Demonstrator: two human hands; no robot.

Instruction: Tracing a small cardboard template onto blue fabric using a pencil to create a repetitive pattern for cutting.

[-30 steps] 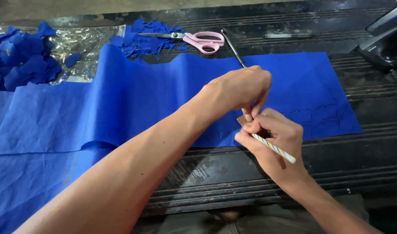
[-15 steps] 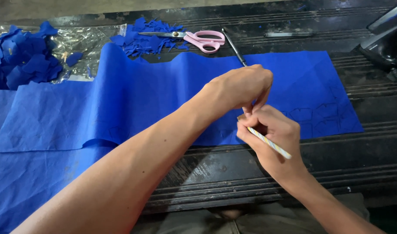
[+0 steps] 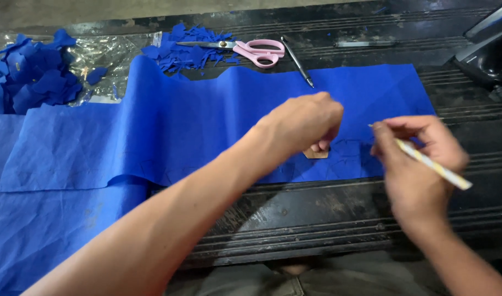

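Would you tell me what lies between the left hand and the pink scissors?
In the head view, mostly bare blue fabric lies between the left hand and the scissors, with a black pen just right of that line.

A dark, worn work surface (image 3: 328, 214) with long raised ridges running side to side filled most of the view. It looked black, scuffed and dusty, with pale scratches near its front edge. Beyond the far edge of this surface ran a strip of pale grey-brown floor or ground (image 3: 152, 10), plain and evenly lit. On the surface's far left lay a sheet of crinkled clear plastic (image 3: 105, 57), catching soft highlights. At the surface's far right corner stood part of a black, angled machine or case (image 3: 489, 49), cut off by the frame. Light was soft and diffuse, with faint shadows. No walls or windows showed.
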